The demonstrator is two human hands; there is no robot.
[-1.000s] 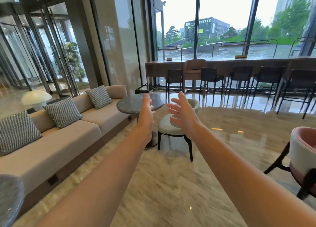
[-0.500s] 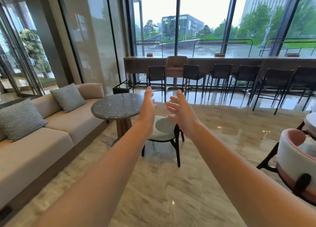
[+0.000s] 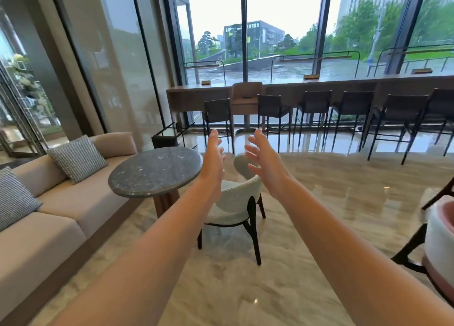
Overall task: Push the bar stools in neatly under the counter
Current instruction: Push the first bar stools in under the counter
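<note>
A long brown counter [image 3: 196,89] runs along the window at the far side of the room. Several dark bar stools stand along it: the leftmost stool [image 3: 217,110], a second stool [image 3: 270,107], a third stool [image 3: 317,103] and others to the right, some standing out from the counter. Both my arms reach forward at mid-frame. My left hand [image 3: 213,156] and my right hand [image 3: 264,161] are held up with fingers spread, palms facing each other, holding nothing. They are far from the stools.
A round grey stone table [image 3: 154,170] and a pale low chair [image 3: 235,202] stand right in front of me. A beige sofa [image 3: 61,217] with cushions lines the left. A pink chair [image 3: 439,229] sits at the right edge. Glossy marble floor [image 3: 344,190] stretches toward the counter.
The view has moved forward and turned left-to-right; the round table, pale chair and counter are nearer and larger. Both hands stay raised and empty.
</note>
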